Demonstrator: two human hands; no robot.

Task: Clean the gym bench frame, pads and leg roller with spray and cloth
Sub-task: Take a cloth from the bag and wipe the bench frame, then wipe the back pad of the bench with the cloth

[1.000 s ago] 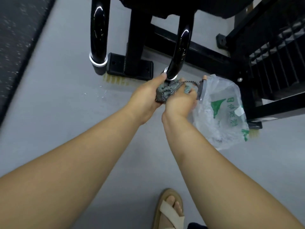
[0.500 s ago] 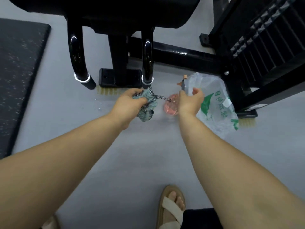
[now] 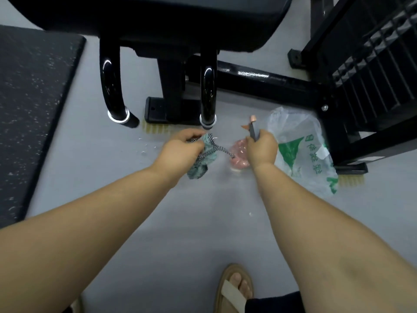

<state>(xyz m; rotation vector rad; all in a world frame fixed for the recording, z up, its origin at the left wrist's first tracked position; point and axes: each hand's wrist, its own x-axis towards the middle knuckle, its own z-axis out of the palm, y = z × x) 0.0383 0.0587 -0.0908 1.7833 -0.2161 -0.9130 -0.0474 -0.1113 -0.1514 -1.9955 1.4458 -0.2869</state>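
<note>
In the head view, a clear plastic spray bottle [image 3: 239,154] with pink liquid in it hangs from the right hand [image 3: 261,150], whose fingers are curled closed around its grey trigger head and peach nozzle [image 3: 253,126]; the bottle's lower body shows left of and below the hand, blurred, so its fill level cannot be read. Just right of that hand a translucent white plastic bag with green printing [image 3: 300,150] lies crumpled on the pale grey floor [image 3: 191,222]; what it holds cannot be told. The left hand [image 3: 180,150] is closed on a bunched teal cloth with a black-and-white checked trim [image 3: 203,159], the cloth hanging below the fingers and one trim strip reaching right toward the bottle. Both hands sit just near of the gym bench: its black padded seat [image 3: 158,21] fills the far top, two glossy black curved tubes with chrome rings [image 3: 112,86] come down from it, and the right tube ends just above the left hand. Behind them a black steel post and flat foot plate [image 3: 167,109] rest on the floor, and a black frame rail [image 3: 259,83] runs right to a black ribbed rack [image 3: 372,71]. A dark speckled rubber mat [image 3: 33,109] edges the left side. Open floor spreads between mat and bag and toward the near side, where a tan sandal on a foot [image 3: 234,290] stands.
</note>
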